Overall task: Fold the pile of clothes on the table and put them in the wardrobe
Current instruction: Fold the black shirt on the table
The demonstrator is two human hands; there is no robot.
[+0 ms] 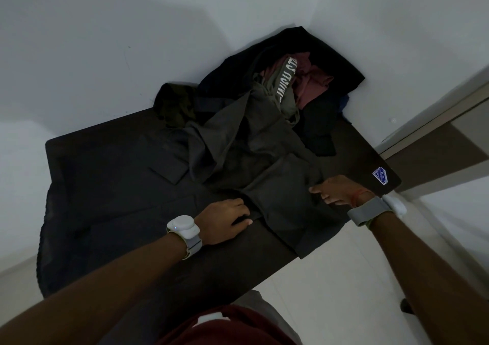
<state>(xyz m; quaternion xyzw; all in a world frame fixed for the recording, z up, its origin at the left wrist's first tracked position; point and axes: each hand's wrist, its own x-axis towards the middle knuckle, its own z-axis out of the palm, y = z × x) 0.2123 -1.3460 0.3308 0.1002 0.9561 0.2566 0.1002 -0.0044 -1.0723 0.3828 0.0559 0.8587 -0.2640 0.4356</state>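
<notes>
A dark olive-grey garment (254,159) lies spread over the middle of the dark table (111,164), its lower part hanging past the front edge. My left hand (225,220) grips its left lower edge, fingers curled into the cloth. My right hand (336,189) holds the right side of the same garment with thumb and fingers. Behind it, in the corner, lies the pile of clothes (285,80): black fabric, a pinkish-red piece (312,82) and an olive piece with white lettering (287,80).
White walls close the table in at the back and right. A dark cloth (68,238) drapes over the table's left front. A blue sticker (380,175) marks the table's right corner. A door frame (436,122) stands at right, pale floor below.
</notes>
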